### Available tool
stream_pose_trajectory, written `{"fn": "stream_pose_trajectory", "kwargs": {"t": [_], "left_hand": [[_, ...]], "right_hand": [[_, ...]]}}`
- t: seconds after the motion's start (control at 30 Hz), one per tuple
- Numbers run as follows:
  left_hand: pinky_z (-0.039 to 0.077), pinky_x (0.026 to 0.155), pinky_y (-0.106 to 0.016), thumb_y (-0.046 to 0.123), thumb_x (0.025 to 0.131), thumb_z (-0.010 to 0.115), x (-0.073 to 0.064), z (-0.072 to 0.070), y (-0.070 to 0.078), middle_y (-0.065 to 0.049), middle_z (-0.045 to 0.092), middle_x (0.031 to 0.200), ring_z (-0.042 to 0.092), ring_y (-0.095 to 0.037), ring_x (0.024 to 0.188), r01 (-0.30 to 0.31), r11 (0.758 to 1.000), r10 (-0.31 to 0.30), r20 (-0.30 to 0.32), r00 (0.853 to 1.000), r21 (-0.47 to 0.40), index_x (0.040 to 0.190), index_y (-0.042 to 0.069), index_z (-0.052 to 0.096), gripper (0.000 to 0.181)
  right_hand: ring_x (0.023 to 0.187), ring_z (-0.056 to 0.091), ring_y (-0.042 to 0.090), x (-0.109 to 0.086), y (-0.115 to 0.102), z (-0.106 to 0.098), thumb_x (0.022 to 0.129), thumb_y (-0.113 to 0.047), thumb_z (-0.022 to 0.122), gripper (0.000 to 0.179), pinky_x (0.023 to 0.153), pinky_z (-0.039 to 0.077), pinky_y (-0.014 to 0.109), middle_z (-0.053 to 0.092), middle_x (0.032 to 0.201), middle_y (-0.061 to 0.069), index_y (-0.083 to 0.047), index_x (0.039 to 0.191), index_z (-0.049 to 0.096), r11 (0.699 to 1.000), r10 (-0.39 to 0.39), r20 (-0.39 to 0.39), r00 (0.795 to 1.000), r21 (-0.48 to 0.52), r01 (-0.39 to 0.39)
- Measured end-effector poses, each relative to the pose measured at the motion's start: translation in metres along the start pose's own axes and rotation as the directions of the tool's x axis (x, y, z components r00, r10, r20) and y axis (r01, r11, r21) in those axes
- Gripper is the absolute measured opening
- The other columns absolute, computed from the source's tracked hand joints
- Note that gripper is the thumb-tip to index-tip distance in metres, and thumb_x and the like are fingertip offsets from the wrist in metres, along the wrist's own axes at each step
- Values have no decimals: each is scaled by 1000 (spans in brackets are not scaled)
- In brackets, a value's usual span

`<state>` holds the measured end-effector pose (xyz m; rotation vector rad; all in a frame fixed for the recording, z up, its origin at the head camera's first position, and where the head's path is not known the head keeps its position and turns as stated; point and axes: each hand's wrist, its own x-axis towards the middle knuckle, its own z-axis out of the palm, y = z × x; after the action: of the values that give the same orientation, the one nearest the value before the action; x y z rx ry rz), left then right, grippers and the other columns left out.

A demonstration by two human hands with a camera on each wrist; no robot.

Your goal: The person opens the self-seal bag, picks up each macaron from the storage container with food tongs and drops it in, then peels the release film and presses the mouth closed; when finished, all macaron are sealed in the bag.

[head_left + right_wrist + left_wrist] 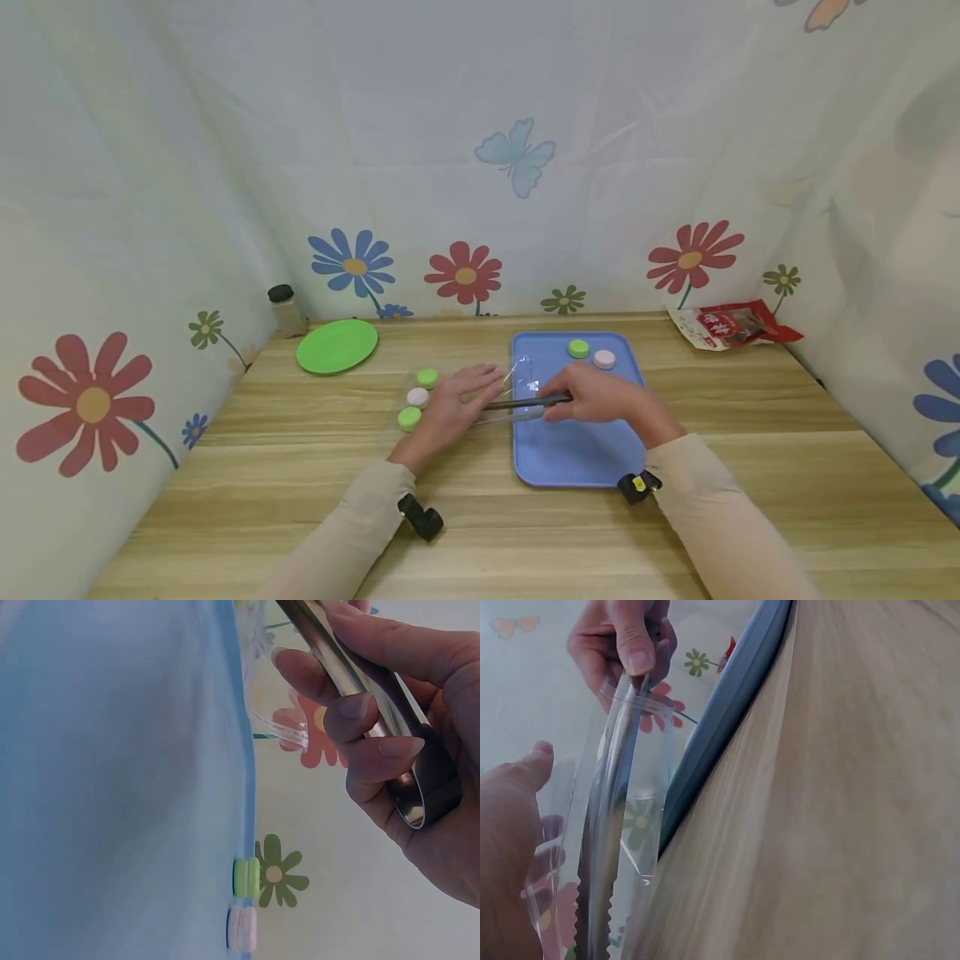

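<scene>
My right hand (596, 393) grips the handle end of metal tongs (525, 402). Their arms are squeezed close together and reach left into a clear plastic bag (649, 817), serrated tips inside it. My left hand (453, 404), its fingers extended, lies against the bag; part of it shows through the film in the left wrist view. Left of that hand are two green macarons (409, 418) and a pink macaron (417, 397), seemingly within the clear plastic. A green macaron (578, 348) and a pink macaron (603, 359) sit on the far part of the blue tray (577, 458).
A green plate (337, 347) lies at the back left, beside a jar with a black lid (287, 311). At the back right is a red and white snack packet (735, 325). A flower-printed curtain (420, 167) surrounds the wooden table (510, 533).
</scene>
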<state>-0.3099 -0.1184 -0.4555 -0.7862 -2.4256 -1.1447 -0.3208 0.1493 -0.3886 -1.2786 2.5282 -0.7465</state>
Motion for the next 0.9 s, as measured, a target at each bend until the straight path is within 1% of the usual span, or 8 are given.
{"fn": "stream_pose_trajectory", "kwargs": {"t": [0.17,0.33,0.57,0.73,0.9], "left_hand": [[35,114,-49,37,99,64,0,0,1,1,60,138,52,-27,133,-14,1000,14,-1,1000,-9,132,22,68,37],[31,115,-51,36,100,63,1,0,0,-2,60,139,51,-30,133,-27,1000,27,7,1000,-6,132,18,68,37],[30,116,-51,39,100,62,0,0,-2,0,59,139,50,-25,135,-27,1000,27,14,1000,-9,134,22,66,38],[29,117,-51,37,100,63,0,-1,-1,-1,59,140,50,-29,135,-23,1000,23,19,1000,-17,134,21,66,38],[29,117,-50,36,100,62,0,-1,-1,0,58,140,50,-28,135,-9,1000,9,15,1000,-14,134,22,66,37]], "right_hand": [[71,59,15,4,-2,5,92,-17,75,29,62,49,26,71,89,-6,0,115,73,1000,-10,2,1000,4,10],[70,57,11,7,-2,10,92,-19,74,28,62,49,26,70,87,-9,-2,115,74,1000,-4,20,1000,-7,4],[71,57,11,8,-3,13,93,-18,74,31,63,49,26,70,89,-7,-1,118,72,1000,7,6,1000,-5,-7],[71,58,15,9,-5,13,93,-18,74,30,61,47,25,70,88,-5,0,118,73,1000,-1,10,1000,-7,1],[75,58,12,6,-3,11,93,-21,74,34,66,50,26,71,95,-6,-1,120,72,1000,27,7,1000,1,-27]]}}
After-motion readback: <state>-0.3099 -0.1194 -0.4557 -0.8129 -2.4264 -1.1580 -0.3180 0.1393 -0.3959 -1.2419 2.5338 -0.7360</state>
